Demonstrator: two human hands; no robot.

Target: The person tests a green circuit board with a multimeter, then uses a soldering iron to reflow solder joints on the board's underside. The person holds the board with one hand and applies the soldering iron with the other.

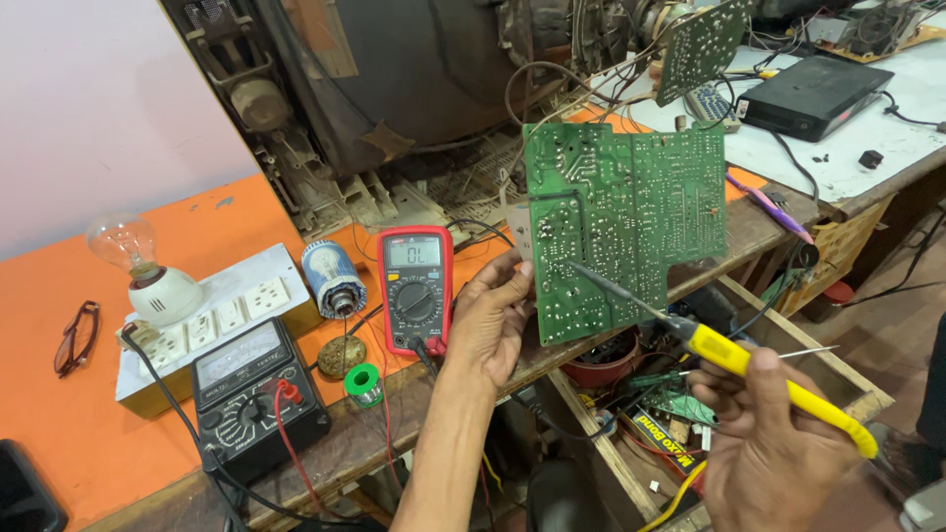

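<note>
The left hand [490, 320] grips the green circuit board [623, 227] by its lower left edge, fingers wrapped tight around the corner, holding it upright with the solder side facing the camera. The board hangs in the air above the front edge of the wooden bench [729, 236], tilted slightly, in front of the opened old television chassis [394, 89].

Over to the right hand [778, 443] — it is closed firmly around the yellow handle of a soldering iron [749, 365], and the iron's dark tip rests against the board's lower left area, close to the left hand's fingers. A thin strand of solder wire [808, 351] pokes out from the same hand, pointing right.

On the orange tabletop [79, 433] just left of the left hand sits a red digital multimeter [416, 288], its display lit. Beside it stands a small blue-and-white cylindrical part [333, 279], and nearer the bench edge lies a green spool of solder [364, 381]. Further left is a black analogue meter [258, 394] with red and black leads, then a white socket board [217, 320] carrying a clear light bulb [126, 244] — and a pair of glasses [76, 338] lies well to the left.

Behind the board, a second green circuit board [702, 44] leans near a black box [813, 94] on the far white surface.
</note>
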